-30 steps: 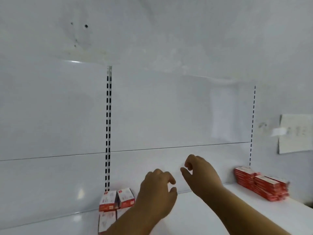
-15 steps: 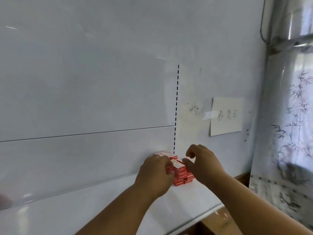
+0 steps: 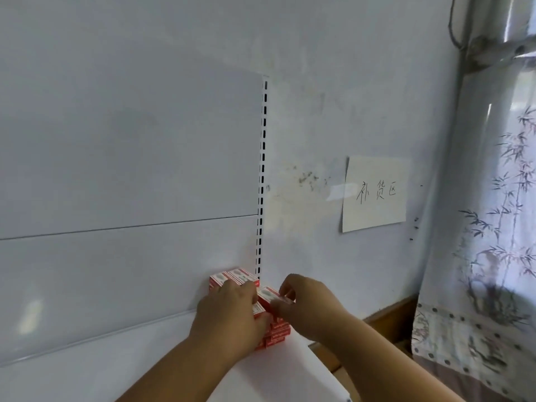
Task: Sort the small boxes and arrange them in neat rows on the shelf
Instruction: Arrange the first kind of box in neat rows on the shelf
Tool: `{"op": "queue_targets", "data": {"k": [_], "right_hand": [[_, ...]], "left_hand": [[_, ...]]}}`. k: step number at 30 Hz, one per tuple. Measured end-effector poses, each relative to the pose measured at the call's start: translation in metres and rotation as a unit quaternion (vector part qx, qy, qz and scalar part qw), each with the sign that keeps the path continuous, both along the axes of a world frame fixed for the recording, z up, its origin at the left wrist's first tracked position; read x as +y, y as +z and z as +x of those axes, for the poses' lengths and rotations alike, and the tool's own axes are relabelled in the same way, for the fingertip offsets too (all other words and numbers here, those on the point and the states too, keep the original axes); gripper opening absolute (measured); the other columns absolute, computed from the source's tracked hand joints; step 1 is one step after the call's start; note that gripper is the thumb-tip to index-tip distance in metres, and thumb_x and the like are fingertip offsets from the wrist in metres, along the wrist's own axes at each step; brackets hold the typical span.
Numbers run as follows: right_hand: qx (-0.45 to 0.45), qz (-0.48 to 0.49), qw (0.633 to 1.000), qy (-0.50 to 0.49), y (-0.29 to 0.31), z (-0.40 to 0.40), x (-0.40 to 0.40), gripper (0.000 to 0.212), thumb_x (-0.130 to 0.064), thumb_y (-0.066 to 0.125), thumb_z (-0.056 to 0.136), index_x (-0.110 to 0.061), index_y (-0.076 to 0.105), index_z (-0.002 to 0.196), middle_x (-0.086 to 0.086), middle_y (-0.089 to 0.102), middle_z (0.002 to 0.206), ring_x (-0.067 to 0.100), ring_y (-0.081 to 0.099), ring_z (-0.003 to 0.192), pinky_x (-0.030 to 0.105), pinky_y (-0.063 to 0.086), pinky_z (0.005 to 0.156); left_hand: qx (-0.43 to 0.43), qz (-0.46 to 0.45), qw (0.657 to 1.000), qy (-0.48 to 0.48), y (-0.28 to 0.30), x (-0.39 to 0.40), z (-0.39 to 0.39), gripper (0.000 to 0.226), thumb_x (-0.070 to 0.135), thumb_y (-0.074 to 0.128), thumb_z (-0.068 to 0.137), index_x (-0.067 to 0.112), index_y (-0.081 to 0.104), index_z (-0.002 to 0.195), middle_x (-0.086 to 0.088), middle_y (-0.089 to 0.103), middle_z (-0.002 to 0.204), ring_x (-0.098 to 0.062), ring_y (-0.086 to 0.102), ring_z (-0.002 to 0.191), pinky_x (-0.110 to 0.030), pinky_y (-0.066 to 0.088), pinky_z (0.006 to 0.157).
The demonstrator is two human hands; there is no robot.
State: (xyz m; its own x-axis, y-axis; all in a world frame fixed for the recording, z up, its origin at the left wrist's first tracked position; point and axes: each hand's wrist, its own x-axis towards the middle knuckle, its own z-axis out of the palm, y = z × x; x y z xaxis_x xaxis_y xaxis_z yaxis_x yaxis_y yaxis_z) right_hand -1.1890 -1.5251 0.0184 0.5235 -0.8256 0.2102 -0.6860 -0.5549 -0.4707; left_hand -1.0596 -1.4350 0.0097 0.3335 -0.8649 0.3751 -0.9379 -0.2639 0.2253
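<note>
Stack of small red-and-white cardboard boxes (image 3: 274, 329), shelf end: left hand (image 3: 232, 311) and right hand (image 3: 304, 306) grasping top boxes; advise lifting level, lower boxes undisturbed.

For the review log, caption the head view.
Both hands grasp red boxes stacked at the shelf's right end.

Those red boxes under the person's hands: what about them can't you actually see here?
- Head view: how many red boxes are stacked; the left hand and right hand cover most of the pile.
- Print on the boxes: too small and blurred.
- The pile's base at left: hidden behind the left hand.
- Shelf front edge: cut off by the frame bottom.
</note>
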Motion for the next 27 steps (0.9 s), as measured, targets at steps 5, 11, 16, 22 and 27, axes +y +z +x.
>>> {"op": "queue_targets", "data": {"k": [5,11,16,22,27], "right_hand": [[0.008,0.009,0.998,0.056,0.000,-0.008,-0.010,0.028,-0.049,0.063,0.085,-0.030,0.057,0.105,-0.007,0.064,0.102,0.007,0.060,0.082,0.020,0.044,0.059],[-0.065,0.042,0.991,0.111,-0.005,-0.013,-0.030,0.023,-0.040,0.068,0.083,-0.028,0.057,0.100,-0.010,0.066,0.093,0.008,0.065,0.069,0.019,0.052,0.052],[-0.170,0.072,0.970,0.161,-0.009,-0.024,-0.046,0.037,-0.027,0.068,0.085,-0.030,0.056,0.120,-0.009,0.062,0.105,0.009,0.066,0.083,0.027,0.058,0.072],[-0.331,0.268,0.881,0.207,-0.011,-0.031,-0.038,0.024,-0.012,0.066,0.089,-0.025,0.065,0.110,-0.006,0.072,0.096,0.012,0.072,0.077,0.034,0.061,0.071],[-0.426,0.450,0.743,0.252,0.001,-0.029,-0.024,0.024,0.004,0.064,0.087,-0.010,0.057,0.105,0.011,0.073,0.100,0.029,0.074,0.080,0.044,0.059,0.080]], "left_hand": [[0.018,0.009,1.000,0.020,0.001,-0.004,-0.008,0.033,0.052,0.058,0.080,0.033,0.053,0.107,0.007,0.053,0.118,-0.016,0.054,0.103,-0.032,0.049,0.087],[0.081,-0.009,0.993,0.082,0.003,-0.004,-0.018,0.027,0.047,0.068,0.078,0.035,0.053,0.097,0.012,0.046,0.116,-0.011,0.055,0.097,-0.026,0.051,0.079],[0.143,-0.157,0.965,0.155,0.003,0.003,-0.042,0.032,0.017,0.074,0.078,0.035,0.050,0.088,0.014,0.047,0.111,-0.005,0.057,0.088,-0.009,0.043,0.059],[0.174,-0.315,0.908,0.213,-0.007,0.026,-0.080,0.051,-0.008,0.068,0.072,0.036,0.053,0.094,0.017,0.059,0.107,0.007,0.058,0.095,-0.006,0.046,0.066],[0.236,-0.357,0.874,0.230,-0.002,0.048,-0.089,0.056,-0.015,0.058,0.072,0.035,0.055,0.096,0.017,0.068,0.099,0.007,0.063,0.091,-0.009,0.047,0.060]]}}
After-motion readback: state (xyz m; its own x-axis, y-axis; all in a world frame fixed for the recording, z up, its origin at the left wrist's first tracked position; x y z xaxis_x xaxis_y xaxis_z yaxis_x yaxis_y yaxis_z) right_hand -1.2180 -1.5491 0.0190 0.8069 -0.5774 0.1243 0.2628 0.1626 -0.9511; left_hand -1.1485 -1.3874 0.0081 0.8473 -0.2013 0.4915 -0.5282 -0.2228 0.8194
